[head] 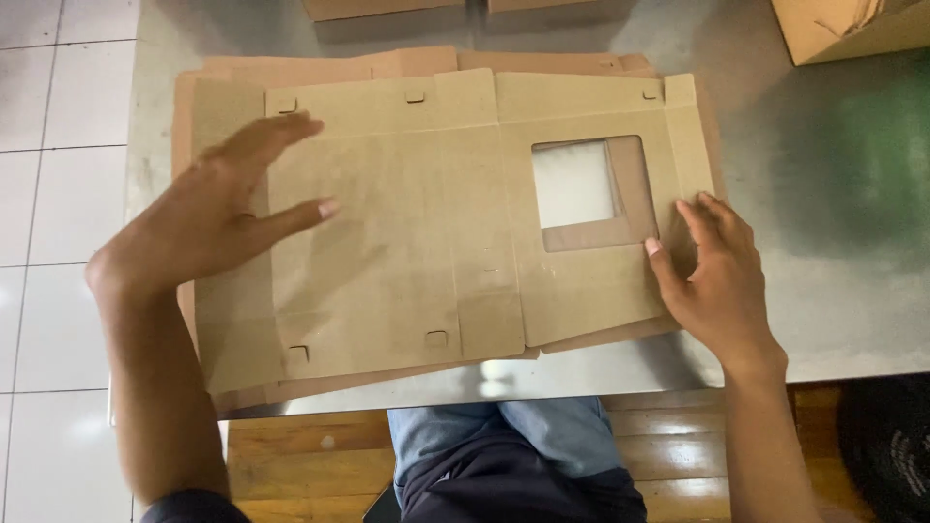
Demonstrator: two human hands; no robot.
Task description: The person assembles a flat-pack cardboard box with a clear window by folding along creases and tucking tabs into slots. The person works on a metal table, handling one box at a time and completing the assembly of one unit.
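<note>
A flat brown cardboard box blank (417, 223) with a square window cut-out (579, 184) lies on top of a stack of similar blanks on a metal table (833, 252). My left hand (208, 218) rests flat on the blank's left side, fingers spread and pointing right. My right hand (717, 271) presses on the right edge just beside the window, thumb on the top sheet. Neither hand grips anything.
Brown cardboard boxes stand at the table's far edge, one at the top right (852, 24) and others at the top middle (387, 8). White floor tiles (48, 194) lie left of the table. My legs in blue jeans (504, 436) show below the table's near edge.
</note>
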